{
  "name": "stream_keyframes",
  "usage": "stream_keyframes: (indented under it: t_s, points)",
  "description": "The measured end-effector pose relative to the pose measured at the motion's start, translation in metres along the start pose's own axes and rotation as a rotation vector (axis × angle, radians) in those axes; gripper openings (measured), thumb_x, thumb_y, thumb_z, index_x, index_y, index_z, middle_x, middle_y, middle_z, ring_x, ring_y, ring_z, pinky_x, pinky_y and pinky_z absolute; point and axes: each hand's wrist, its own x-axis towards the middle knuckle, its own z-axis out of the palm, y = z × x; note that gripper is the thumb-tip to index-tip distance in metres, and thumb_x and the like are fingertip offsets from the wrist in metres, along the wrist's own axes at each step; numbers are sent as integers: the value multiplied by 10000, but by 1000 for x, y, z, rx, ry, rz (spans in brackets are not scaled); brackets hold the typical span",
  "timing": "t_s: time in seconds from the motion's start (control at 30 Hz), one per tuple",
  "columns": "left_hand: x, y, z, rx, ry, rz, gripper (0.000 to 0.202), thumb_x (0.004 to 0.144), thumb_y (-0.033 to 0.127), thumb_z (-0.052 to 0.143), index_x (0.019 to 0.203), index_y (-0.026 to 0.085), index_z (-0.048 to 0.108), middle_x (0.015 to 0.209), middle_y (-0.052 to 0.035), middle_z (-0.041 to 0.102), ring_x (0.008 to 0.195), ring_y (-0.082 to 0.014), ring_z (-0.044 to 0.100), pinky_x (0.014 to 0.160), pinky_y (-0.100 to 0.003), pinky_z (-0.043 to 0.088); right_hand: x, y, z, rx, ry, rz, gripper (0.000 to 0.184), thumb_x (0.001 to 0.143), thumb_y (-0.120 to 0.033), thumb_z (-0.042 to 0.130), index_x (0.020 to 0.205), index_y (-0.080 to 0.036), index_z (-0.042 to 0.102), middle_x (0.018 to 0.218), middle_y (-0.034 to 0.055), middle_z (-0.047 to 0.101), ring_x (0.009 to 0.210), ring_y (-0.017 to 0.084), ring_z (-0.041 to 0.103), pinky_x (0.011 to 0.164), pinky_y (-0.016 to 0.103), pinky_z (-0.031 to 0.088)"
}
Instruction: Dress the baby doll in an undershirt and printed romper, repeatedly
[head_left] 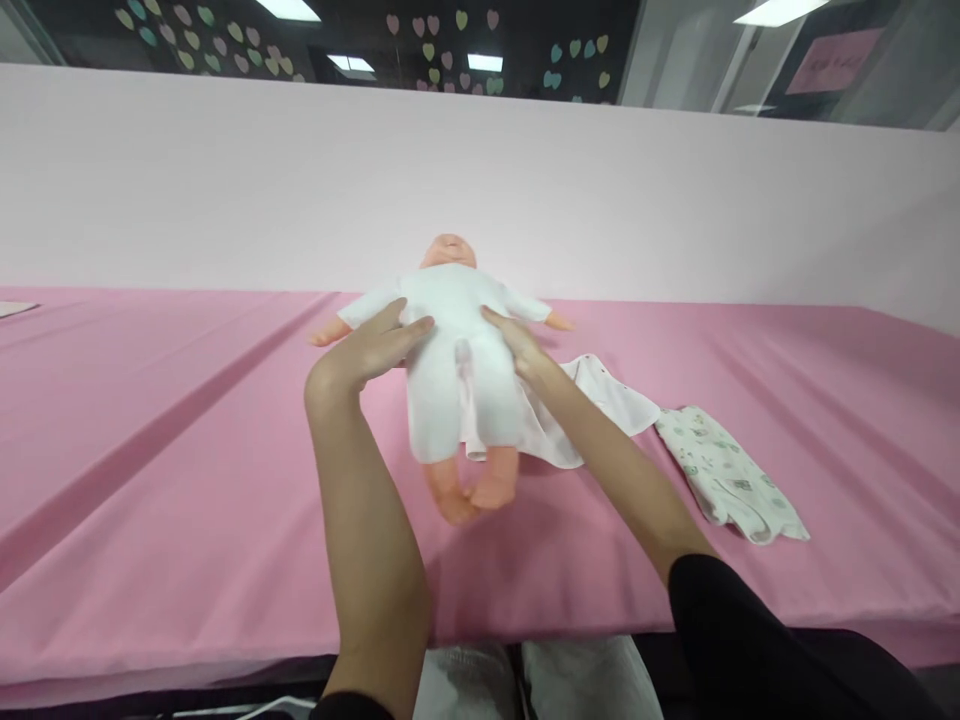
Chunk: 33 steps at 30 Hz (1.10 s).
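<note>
A baby doll in a white cloth body lies face up in the middle, its bare feet towards me and its arms spread. My left hand holds the doll's side at the waist, thumb and a finger showing on the front. On the opposite side my right hand grips the waist, its thumb on the belly; its other fingers are mostly hidden. Partly beneath the doll and my right forearm is a white baby garment. Whether the doll's back touches the table I cannot tell.
A pink cloth covers the table up to a white wall. A folded green-patterned baby cloth lies at the right. At the far left edge, part of a pale flat thing shows. The table's front edge is near my lap.
</note>
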Motion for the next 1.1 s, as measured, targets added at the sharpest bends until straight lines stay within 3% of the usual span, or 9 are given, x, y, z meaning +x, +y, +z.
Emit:
stream_keyframes:
  t_s: [0.1, 0.2, 0.3, 0.4, 0.57, 0.73, 0.93, 1.1]
  points:
    - [2, 22, 20, -237, -321, 67, 589, 820, 548, 441, 1347, 293, 375, 1310, -60, 512, 1022, -220, 603, 704, -284, 552, -38, -21, -42, -100, 90, -36, 269, 820, -301, 625, 1009, -116, 581, 911, 83, 672, 825, 202, 645, 767, 342, 549]
    - [8, 39, 46, -257, -511, 98, 696, 811, 533, 464, 1411, 246, 258, 1294, -109, 519, 983, -221, 616, 697, -284, 557, -71, -25, -81, -180, 130, -39, 309, 804, -340, 637, 1028, -135, 580, 990, 103, 666, 854, 229, 652, 749, 354, 565]
    - [12, 51, 67, -213, -656, 177, 826, 806, 462, 507, 1461, 275, 40, 1243, -105, 564, 898, -197, 645, 724, -302, 558, -90, -18, -111, -272, 185, -16, 308, 826, -357, 600, 1062, -163, 560, 1007, 106, 666, 858, 238, 658, 715, 351, 576]
    - [13, 57, 82, -211, -780, 188, 960, 790, 420, 550, 1443, 283, -140, 1259, -114, 556, 897, -204, 653, 727, -317, 562, -95, -7, -130, -280, 195, -11, 339, 835, -351, 585, 1125, -184, 529, 1029, 98, 664, 873, 237, 659, 708, 344, 578]
    - [18, 55, 95, -159, -954, 89, 1031, 789, 422, 576, 1403, 291, -242, 1383, -145, 438, 905, -215, 665, 772, -351, 554, -92, 7, -146, -217, 189, 67, 358, 804, -312, 634, 1110, -144, 555, 983, 105, 678, 807, 228, 666, 685, 335, 577]
    - [21, 52, 101, -130, -993, 69, 1039, 803, 424, 565, 1386, 277, -283, 1422, -191, 365, 873, -225, 680, 821, -368, 528, -90, 17, -152, -210, 191, 109, 329, 800, -320, 645, 1061, -130, 585, 925, 100, 690, 753, 211, 665, 662, 309, 569]
    - [23, 50, 110, -10, -1039, 69, 955, 836, 429, 502, 1402, 274, -252, 1345, -174, 476, 827, -217, 689, 836, -384, 505, -94, 20, -154, -218, 187, 160, 319, 810, -308, 639, 1055, -111, 588, 926, 112, 689, 735, 201, 663, 623, 282, 560]
    - [27, 45, 118, 4, -1039, 68, 955, 830, 418, 503, 1404, 274, -246, 1349, -173, 471, 824, -207, 690, 861, -377, 486, -92, 26, -158, -222, 183, 155, 382, 779, -367, 669, 1067, -132, 581, 940, 108, 688, 730, 208, 661, 607, 309, 563]
